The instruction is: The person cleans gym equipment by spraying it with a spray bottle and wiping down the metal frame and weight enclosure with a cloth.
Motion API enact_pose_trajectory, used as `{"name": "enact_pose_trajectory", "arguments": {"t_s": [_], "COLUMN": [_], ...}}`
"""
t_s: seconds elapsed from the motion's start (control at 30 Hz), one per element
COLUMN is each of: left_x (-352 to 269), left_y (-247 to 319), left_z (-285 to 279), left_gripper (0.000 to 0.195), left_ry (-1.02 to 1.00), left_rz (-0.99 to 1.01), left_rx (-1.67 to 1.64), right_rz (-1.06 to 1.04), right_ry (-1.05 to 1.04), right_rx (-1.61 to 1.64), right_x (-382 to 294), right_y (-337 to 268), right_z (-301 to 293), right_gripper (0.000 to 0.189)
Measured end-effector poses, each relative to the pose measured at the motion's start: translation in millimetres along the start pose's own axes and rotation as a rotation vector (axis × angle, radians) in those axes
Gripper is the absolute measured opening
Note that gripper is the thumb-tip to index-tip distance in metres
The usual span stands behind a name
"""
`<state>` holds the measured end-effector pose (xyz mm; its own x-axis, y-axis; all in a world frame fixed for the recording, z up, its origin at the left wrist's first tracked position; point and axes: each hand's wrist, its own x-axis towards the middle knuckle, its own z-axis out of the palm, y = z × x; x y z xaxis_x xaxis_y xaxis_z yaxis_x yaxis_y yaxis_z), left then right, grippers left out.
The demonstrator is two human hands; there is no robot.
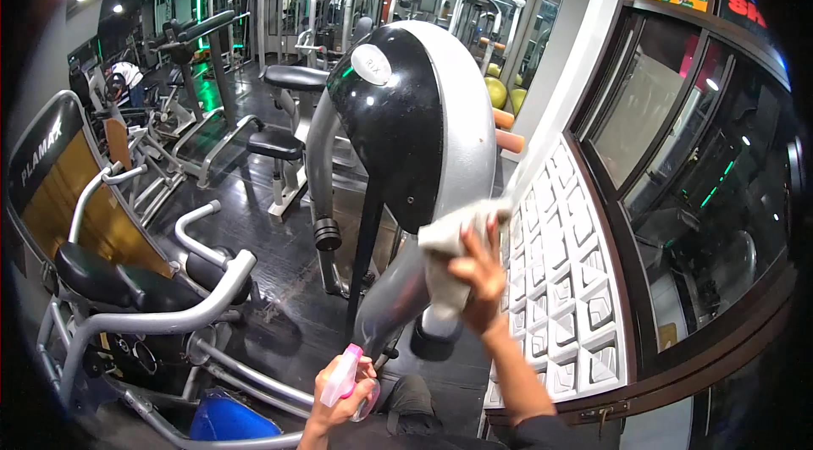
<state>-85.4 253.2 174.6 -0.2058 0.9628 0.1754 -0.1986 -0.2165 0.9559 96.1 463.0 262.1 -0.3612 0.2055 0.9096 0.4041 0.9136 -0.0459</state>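
Note:
My right hand (479, 278) holds a light grey cloth (448, 253) against or just beside the silver frame tube of a gym machine (467, 132); exact contact is hard to tell. Above the cloth rises the machine's rounded silver edge, with a glossy black cover (394, 126) bearing an oval badge. At the bottom centre, my left hand (343, 389) grips a clear spray bottle with a pink and white trigger head (343, 377). The bottle's lower part shows under the fingers.
A weight machine with silver handles (159, 320) stands at left, a blue object (232, 418) beneath it. On the right are a white relief wall panel (559, 285) and dark-framed windows (686, 177). Padded seats (276, 144) stand behind; a person (127, 78) bends over far left.

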Motion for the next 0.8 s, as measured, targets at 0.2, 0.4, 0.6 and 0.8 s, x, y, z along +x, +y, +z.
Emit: {"name": "enact_pose_trajectory", "arguments": {"t_s": [0.2, 0.4, 0.6, 0.8], "left_x": [9.6, 1.4, -8.2, -6.6], "left_y": [0.3, -1.3, -5.3, -7.4], "left_z": [6.3, 4.2, 2.2, 4.0], "left_gripper": [0.032, 0.032, 0.031, 0.031], "left_ry": [0.007, 0.054, 0.067, 0.072], "left_rz": [0.082, 0.087, 0.063, 0.047], "left_rx": [-0.087, -0.087, -0.039, -0.083], "right_rz": [0.796, 1.107, 0.34, 0.193], "right_ry": [0.216, 0.803, 0.394, 0.017], "right_rx": [0.371, 0.627, 0.226, -0.244], "right_x": [-156.9, -97.7, 104.4, 155.6], "right_y": [-65.5, 4.5, 43.7, 36.4], "right_z": [53.6, 51.5, -31.3, -2.5], "right_gripper": [0.033, 0.04, 0.041, 0.046]}}
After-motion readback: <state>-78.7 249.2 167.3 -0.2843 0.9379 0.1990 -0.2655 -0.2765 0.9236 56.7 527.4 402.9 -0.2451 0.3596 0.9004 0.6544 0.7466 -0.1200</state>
